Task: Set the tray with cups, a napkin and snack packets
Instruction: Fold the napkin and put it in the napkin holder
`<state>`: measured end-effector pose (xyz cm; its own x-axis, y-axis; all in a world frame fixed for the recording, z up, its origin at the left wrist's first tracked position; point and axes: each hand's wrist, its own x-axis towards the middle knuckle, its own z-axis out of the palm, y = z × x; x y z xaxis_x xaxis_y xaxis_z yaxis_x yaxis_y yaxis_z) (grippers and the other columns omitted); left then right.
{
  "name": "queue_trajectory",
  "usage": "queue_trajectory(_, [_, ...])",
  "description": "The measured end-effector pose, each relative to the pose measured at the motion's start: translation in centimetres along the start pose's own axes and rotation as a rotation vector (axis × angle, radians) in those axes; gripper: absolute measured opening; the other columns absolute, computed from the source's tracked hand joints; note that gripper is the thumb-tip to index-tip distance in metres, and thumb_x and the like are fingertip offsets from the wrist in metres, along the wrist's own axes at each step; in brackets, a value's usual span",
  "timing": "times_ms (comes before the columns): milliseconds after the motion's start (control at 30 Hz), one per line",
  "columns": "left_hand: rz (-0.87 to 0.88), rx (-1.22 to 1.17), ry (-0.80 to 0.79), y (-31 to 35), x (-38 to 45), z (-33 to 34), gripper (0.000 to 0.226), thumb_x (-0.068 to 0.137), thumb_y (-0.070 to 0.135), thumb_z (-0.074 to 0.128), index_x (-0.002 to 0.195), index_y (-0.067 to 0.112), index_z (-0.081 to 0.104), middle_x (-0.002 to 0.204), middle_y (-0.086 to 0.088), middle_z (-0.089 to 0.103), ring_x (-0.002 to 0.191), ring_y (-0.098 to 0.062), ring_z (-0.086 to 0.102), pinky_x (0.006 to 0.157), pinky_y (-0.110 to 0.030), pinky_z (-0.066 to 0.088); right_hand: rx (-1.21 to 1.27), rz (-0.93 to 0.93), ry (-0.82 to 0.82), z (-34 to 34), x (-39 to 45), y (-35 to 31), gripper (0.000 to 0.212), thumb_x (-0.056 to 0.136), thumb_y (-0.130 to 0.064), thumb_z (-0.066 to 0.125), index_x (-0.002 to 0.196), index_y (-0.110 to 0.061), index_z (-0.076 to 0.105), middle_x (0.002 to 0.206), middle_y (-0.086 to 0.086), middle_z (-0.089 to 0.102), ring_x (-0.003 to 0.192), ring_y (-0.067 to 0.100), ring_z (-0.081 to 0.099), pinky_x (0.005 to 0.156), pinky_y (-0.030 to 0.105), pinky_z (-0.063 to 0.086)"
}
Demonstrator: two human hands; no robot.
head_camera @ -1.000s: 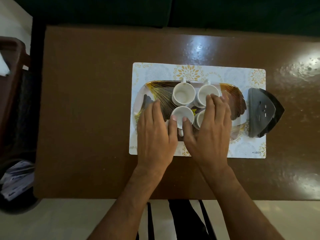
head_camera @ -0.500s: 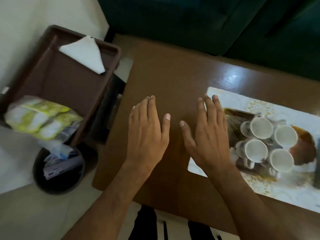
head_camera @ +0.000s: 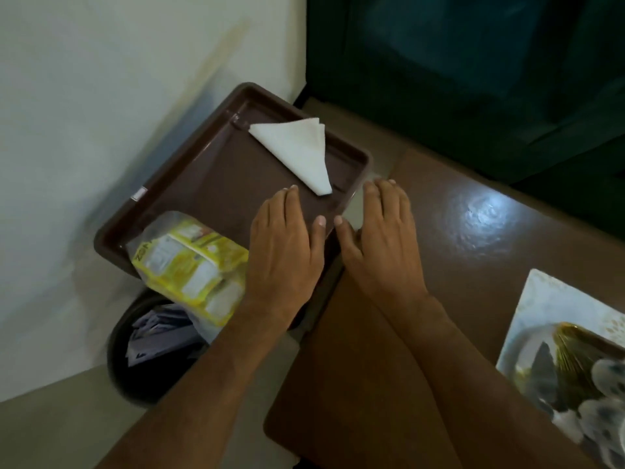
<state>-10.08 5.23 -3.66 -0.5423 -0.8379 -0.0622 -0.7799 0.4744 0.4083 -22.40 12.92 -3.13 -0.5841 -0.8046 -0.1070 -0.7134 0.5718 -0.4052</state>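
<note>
Table point(head_camera: 473, 252) of brown wood fills the right; the decorated tray point(head_camera: 575, 363) with its blurred white cups point(head_camera: 598, 418) sits at the lower right edge on a patterned mat point(head_camera: 541, 299). Beside the table stands a brown tray point(head_camera: 209, 184) holding a folded white napkin point(head_camera: 297, 154) and yellow snack packets point(head_camera: 189, 262). Below it, a dark bin point(head_camera: 142, 350). Your left hand point(head_camera: 284, 252) hovers over that brown tray, fingers straight and close together; your right hand point(head_camera: 382, 238) is alike, empty, near its rim. The cups look placed; fetching comes next. You need to close your fingers on the napkin or a packet.
</note>
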Motion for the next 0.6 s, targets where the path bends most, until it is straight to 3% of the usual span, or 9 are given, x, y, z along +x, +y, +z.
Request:
queue_trajectory(133, [-0.057,-0.123,-0.037,-2.0,3.9,0.7,0.058,0.109,0.038,0.045,0.155,0.003,0.04,0.154,-0.016,0.049,0.143,-0.026,0.046,0.116,-0.037,0.039,0.085,-0.004,-0.055,2.4,5.5,-2.7,0.065,0.105,-0.041,0.056,0.158,-0.01,0.035,0.165,0.012,0.034,0.154,0.028,0.03,0.127,0.045,0.03])
queue_trajectory(267, [-0.247,-0.438,-0.083,-2.5,7.1,1.5,0.053,0.109,0.039,0.047,0.153,0.009,0.043,0.147,-0.007,0.053,0.137,-0.019,0.049,0.105,-0.025,0.037,0.217,0.107,-0.072,4.1,10.0,-4.2,0.056,0.102,-0.03,0.063,0.152,-0.011,0.047,0.156,0.006,0.05,0.144,0.023,0.045,0.122,0.039,0.038])
queue_trajectory(333, [-0.342,-0.594,-0.095,-2.7,8.5,1.5,0.046,0.108,0.037,0.048,0.145,0.011,0.052,0.134,0.0,0.058,0.125,-0.015,0.055,0.097,-0.021,0.039,0.266,0.169,-0.095,4.7,11.6,-4.7,0.053,0.101,-0.025,0.063,0.151,-0.011,0.049,0.154,0.007,0.053,0.141,0.023,0.049,0.12,0.04,0.041])
queue_trajectory(400, [-0.441,-0.749,-0.1,-2.9,9.5,1.5,0.031,0.107,0.035,0.05,0.13,0.017,0.061,0.112,0.013,0.055,0.1,-0.001,0.054,0.081,-0.014,0.036,0.289,0.216,-0.115,5.2,12.6,-4.9,0.054,0.101,-0.023,0.064,0.151,-0.011,0.048,0.155,0.008,0.052,0.141,0.024,0.049,0.118,0.038,0.04])
queue_trajectory(467, [-0.541,-0.88,-0.1,-3.3,10.3,1.6,0.011,0.106,0.034,0.052,0.102,0.028,0.06,0.096,0.018,0.054,0.085,0.001,0.052,0.078,-0.02,0.04,0.284,0.239,-0.119,5.6,13.2,-5.0,0.056,0.099,-0.022,0.065,0.152,-0.01,0.048,0.155,0.01,0.051,0.141,0.027,0.049,0.119,0.041,0.039])
queue_trajectory(500, [-0.575,-0.947,-0.096,-3.4,10.5,1.6,0.013,0.105,0.034,0.053,0.096,0.028,0.061,0.094,0.014,0.058,0.085,-0.001,0.056,0.08,-0.025,0.046,0.274,0.24,-0.115,5.9,13.4,-5.1,0.056,0.099,-0.021,0.066,0.151,-0.01,0.049,0.154,0.011,0.052,0.141,0.028,0.048,0.119,0.042,0.039])
queue_trajectory(600, [-0.691,-1.115,-0.121,-3.8,11.1,1.7,0.019,0.104,0.028,0.056,0.114,0.018,0.069,0.11,-0.002,0.071,0.104,-0.016,0.068,0.093,-0.035,0.058,0.277,0.264,-0.108,6.5,13.6,-5.4,0.057,0.096,-0.022,0.069,0.15,-0.012,0.051,0.154,0.012,0.049,0.137,0.027,0.05,0.116,0.039,0.042])
